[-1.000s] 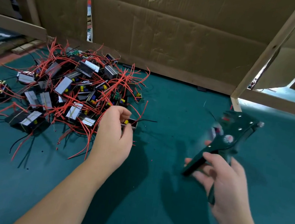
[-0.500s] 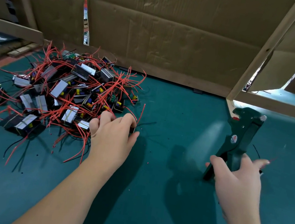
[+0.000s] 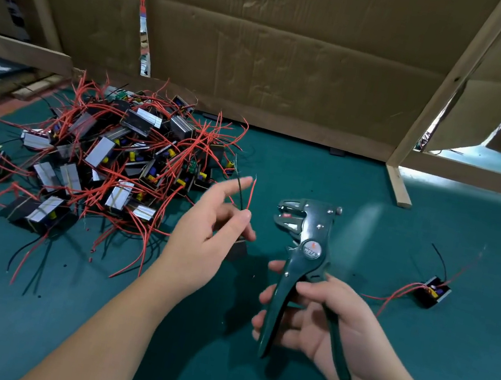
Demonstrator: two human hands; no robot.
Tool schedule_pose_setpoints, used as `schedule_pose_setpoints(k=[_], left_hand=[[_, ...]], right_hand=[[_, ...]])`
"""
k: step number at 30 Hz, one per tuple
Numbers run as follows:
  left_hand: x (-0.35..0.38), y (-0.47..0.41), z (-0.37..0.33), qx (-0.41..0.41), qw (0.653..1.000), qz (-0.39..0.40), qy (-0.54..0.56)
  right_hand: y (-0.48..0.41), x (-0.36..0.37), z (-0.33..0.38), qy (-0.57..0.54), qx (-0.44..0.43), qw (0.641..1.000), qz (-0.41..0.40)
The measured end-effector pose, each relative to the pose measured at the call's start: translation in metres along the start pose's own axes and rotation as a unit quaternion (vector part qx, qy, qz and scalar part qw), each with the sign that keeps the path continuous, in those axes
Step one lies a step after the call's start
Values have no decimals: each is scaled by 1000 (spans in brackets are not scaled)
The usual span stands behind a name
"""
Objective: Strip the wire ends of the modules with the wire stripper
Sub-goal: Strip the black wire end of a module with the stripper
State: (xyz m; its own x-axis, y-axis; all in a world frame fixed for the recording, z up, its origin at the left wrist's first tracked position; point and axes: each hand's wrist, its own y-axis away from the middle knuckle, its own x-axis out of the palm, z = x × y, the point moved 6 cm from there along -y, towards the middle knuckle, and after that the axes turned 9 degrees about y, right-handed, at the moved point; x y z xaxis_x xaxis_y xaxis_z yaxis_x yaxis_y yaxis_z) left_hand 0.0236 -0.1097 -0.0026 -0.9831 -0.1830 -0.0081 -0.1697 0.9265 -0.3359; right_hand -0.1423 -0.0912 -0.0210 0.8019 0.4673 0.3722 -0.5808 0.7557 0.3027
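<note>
Green-handled metal wire stripper (image 3: 303,265) stands upright in the right hand (image 3: 328,332), fingers curled round both handles. Left hand (image 3: 204,241) pinches 1 small black module (image 3: 237,250) (index finger straight); its 2 wires (image 3: 251,195), red and black, rise just left of the stripper's head.

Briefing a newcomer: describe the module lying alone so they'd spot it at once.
On the green table, look right of the right hand holding the wire stripper. One black module lies there alone, wires trailing, unlike the tangled pile at left.
</note>
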Motion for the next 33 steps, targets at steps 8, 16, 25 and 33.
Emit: schedule_pose_setpoints(k=[8,16,25,33], left_hand=[[-2,0,5,-60,994,-24,83],[-7,-1,0,-16,995,-58,76],[-12,-3,0,-10,995,-83,52],[-13,-3,-2,21,998,-66,-5]], right_hand=[[0,11,0,-69,19,994,83],[2,14,-3,-46,30,992,116],[2,18,-4,-32,23,993,113],[1,17,-6,-12,26,995,94]])
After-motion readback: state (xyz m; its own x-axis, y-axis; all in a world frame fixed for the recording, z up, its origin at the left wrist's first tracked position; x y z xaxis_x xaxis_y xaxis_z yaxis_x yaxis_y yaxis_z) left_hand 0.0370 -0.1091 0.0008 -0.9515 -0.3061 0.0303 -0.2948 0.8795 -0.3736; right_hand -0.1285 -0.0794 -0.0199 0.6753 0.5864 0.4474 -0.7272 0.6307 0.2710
